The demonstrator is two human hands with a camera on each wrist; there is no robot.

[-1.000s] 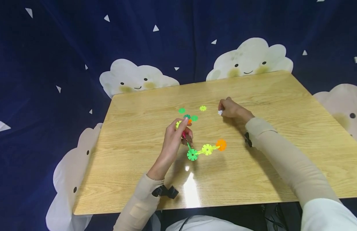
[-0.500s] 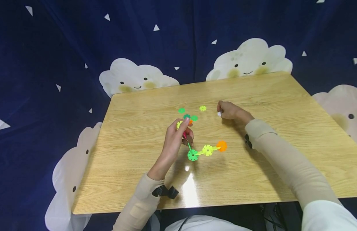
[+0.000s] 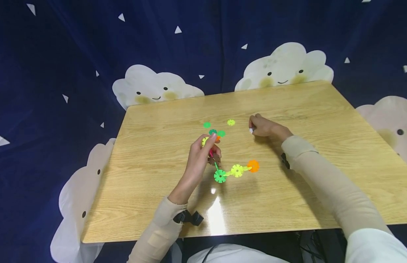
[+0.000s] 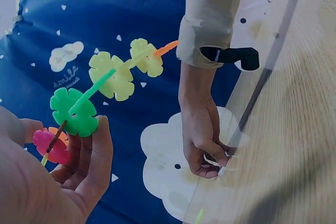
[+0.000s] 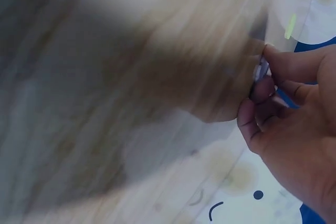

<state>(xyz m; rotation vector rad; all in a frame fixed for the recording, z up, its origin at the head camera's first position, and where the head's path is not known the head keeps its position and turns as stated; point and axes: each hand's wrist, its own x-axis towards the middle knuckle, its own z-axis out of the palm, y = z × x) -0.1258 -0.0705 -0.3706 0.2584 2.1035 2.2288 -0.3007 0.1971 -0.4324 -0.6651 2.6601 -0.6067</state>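
My left hand (image 3: 197, 159) grips a chain of slotted plastic snowflake discs over the middle of the table. From its fingers the chain runs right through a green disc (image 3: 220, 176) and a yellow disc (image 3: 237, 170) to an orange disc (image 3: 253, 166) at the end. A pink disc (image 4: 51, 145) and a brown disc (image 4: 56, 136), seen edge-on, sit close to the palm in the left wrist view. Farther back on the right, my right hand (image 3: 265, 126) pinches a small white snowflake disc (image 5: 261, 70) between thumb and fingertips, low over the tabletop. Its fingers hide part of that disc.
Loose discs lie beyond the left hand on the wooden table (image 3: 157, 146): a green one (image 3: 207, 125), a dark green one (image 3: 213, 132), another green one (image 3: 221, 133) and a yellow one (image 3: 231, 122). A dark blue curtain (image 3: 190, 47) with white clouds hangs behind.
The white disc has turned in the right fingertips and shows less of its face. Both hands have stayed nearly in place, and the left still holds the chain.
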